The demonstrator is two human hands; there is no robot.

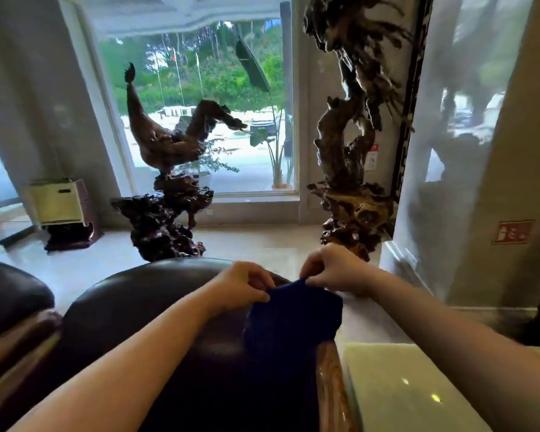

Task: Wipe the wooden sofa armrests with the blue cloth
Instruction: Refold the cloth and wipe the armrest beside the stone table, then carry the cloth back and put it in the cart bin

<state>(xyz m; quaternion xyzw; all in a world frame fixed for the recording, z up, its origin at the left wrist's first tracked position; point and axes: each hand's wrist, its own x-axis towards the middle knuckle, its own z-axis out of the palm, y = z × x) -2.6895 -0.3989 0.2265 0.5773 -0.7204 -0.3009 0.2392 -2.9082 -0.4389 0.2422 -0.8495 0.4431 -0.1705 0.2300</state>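
Currently, we observe the blue cloth (pixel 293 316) at lower centre of the frame, hanging over the near end of the wooden armrest (pixel 331 388) and held by its top edge. Our left hand (pixel 240 288) is pinched shut on the cloth's upper left corner; our right hand (pixel 334 269) is pinched shut on its upper right corner. The two hands sit close together, not touching. The dark leather sofa back (pixel 144 300) lies left of the cloth. Two carved root sculptures (pixel 169 194) stand on the floor beyond, before the window (pixel 200 73).
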